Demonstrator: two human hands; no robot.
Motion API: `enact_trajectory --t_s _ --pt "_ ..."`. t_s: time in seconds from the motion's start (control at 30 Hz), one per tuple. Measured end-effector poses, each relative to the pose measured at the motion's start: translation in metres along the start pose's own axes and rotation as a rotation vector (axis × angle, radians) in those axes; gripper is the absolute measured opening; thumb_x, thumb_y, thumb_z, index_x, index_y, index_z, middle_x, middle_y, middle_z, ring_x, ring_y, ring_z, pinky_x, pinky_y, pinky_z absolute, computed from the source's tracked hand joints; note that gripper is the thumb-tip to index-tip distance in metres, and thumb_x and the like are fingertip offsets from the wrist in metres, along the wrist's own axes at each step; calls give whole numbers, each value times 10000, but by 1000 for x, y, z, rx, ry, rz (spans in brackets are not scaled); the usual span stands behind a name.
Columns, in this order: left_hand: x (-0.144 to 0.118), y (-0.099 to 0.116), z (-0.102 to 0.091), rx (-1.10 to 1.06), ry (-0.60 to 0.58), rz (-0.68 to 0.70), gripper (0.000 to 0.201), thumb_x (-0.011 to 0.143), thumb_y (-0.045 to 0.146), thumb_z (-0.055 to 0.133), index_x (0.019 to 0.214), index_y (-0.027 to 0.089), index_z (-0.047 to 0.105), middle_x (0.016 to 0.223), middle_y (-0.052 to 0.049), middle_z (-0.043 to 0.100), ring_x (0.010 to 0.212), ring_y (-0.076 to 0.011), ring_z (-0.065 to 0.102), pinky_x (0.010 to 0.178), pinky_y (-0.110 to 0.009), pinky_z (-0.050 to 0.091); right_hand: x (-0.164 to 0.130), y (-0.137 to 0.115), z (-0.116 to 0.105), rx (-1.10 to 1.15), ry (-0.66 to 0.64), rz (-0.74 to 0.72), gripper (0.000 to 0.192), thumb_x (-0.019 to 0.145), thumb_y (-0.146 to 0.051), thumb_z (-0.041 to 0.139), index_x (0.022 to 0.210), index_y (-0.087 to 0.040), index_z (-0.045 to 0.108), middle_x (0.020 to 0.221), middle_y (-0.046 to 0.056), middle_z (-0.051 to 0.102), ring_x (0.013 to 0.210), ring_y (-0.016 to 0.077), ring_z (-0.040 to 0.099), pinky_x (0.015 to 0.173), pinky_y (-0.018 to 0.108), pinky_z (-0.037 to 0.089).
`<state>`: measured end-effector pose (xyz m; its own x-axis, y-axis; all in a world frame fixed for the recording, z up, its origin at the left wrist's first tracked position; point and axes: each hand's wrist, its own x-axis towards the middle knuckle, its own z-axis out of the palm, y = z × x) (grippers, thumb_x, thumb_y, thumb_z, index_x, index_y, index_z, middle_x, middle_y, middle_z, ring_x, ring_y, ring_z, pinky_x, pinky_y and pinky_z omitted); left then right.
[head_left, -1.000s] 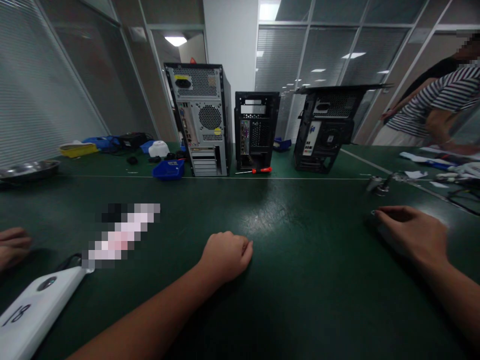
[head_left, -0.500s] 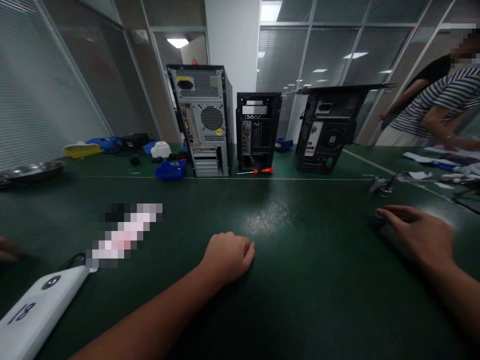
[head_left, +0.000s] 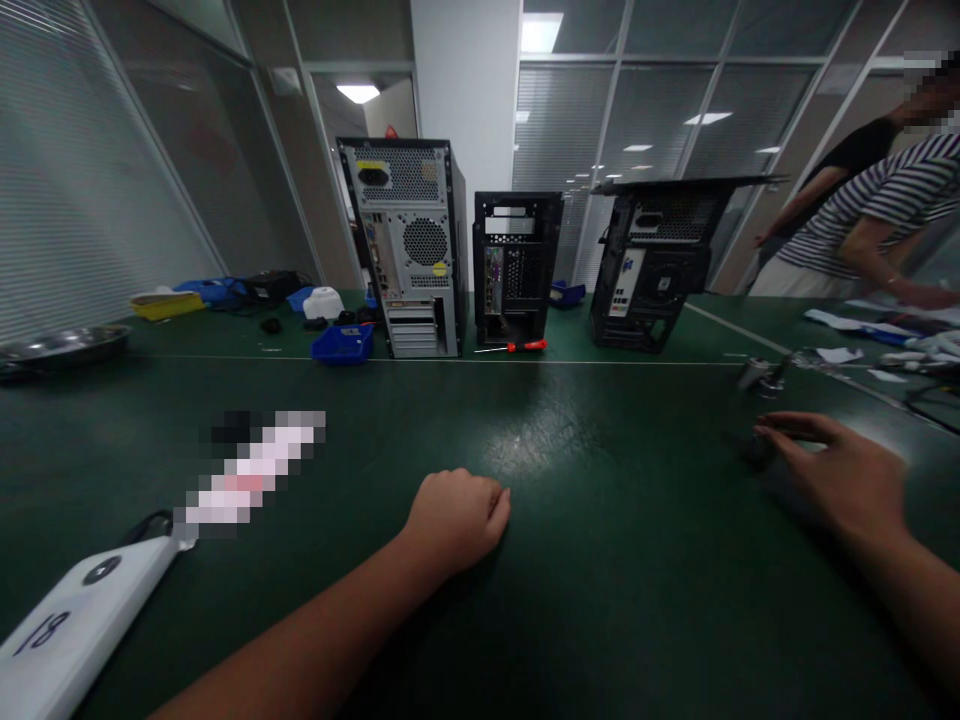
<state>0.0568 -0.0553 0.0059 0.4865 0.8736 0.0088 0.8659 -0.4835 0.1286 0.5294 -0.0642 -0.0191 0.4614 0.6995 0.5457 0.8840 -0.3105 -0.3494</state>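
Note:
My left hand (head_left: 459, 518) rests on the green table (head_left: 570, 560) as a closed fist with nothing in it. Over the table's right side, my right hand (head_left: 844, 472) hovers with fingers apart. Its fingertips sit just beside a small dark object (head_left: 756, 450) lying on the mat; I cannot tell whether they touch it. A small metal part (head_left: 757, 373) lies a little farther back from that hand.
Three computer cases stand at the back: a grey one (head_left: 409, 245), a black one (head_left: 516, 265) and a tilted black one (head_left: 652, 270). A red-handled screwdriver (head_left: 517, 346), a blue bin (head_left: 341, 343), a metal tray (head_left: 64, 345) and a white device (head_left: 71, 625) lie around. A person in a striped shirt (head_left: 892, 205) works at the right.
Another person's hand at the left edge has gone out of view. My right hand has shifted slightly right and lifted off the mat. My left fist has stayed put.

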Motion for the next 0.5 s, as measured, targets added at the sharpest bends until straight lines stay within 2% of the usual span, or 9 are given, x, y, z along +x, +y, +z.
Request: enact_trajectory --t_s 0.17,0.5 --pt "0 1 -2 -15 -7 -2 516 969 447 297 714 198 672 653 -56 641 570 -184 572 613 -314 422 1 0 0 -52 -27 26 548 779 -719 487 1022 -299 742 770 51 707 595 252 599 553 370 414" --pt "0 2 -2 10 -17 -23 522 963 451 297 725 195 684 652 -59 643 591 -190 590 629 -319 434 0 -6 -2 -10 -63 52 506 746 -690 562 978 -276 738 909 50 743 794 293 656 643 388 454"
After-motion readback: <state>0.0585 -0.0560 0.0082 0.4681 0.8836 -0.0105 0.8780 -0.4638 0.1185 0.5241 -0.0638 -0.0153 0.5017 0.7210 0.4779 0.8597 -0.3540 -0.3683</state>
